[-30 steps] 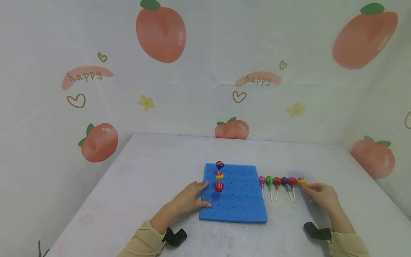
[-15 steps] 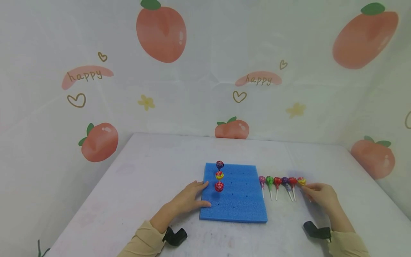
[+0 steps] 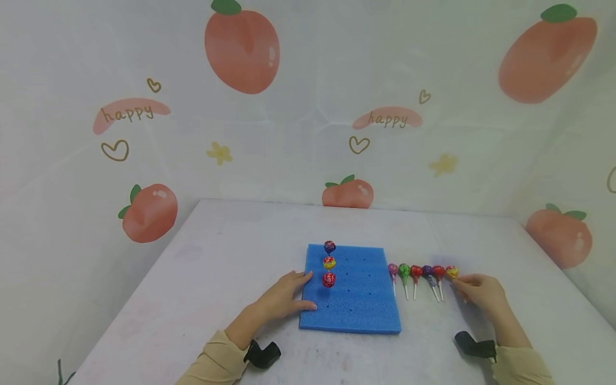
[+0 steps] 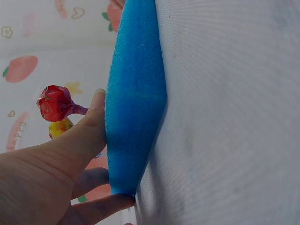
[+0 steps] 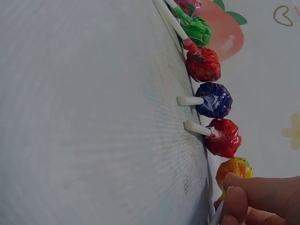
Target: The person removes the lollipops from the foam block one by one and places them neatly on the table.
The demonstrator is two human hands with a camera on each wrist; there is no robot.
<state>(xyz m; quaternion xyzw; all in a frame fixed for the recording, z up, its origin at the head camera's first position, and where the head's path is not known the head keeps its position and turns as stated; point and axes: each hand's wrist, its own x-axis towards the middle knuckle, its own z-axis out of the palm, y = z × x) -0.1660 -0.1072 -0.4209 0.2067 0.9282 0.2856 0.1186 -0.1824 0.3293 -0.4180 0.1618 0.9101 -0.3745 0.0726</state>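
Observation:
In the head view, a blue foam board (image 3: 361,313) dotted with small holes lies on the table. Along its left side three wrapped lollipops stand upright: a dark purple one (image 3: 329,246), a yellow-and-red one (image 3: 329,262) and a red one (image 3: 329,279). My left hand (image 3: 284,297) rests on the board's left edge, fingers fairly straight and spread; in the left wrist view the thumb (image 4: 96,117) lies against its top face. My right hand (image 3: 483,293) pinches a yellow lollipop (image 5: 234,169) just below its candy, at the right end of a row on the table.
Left of the held lollipop lie a red lollipop (image 3: 438,272), a purple one (image 3: 427,271), another red one (image 3: 416,271), a green one (image 3: 403,271) and a pink one (image 3: 393,269), close together. A printed cloth (image 3: 289,133) hangs behind the white table (image 3: 231,235).
The yellow lollipop's head has shifted very slightly left under my right hand. My left hand and the foam board stay where they were.

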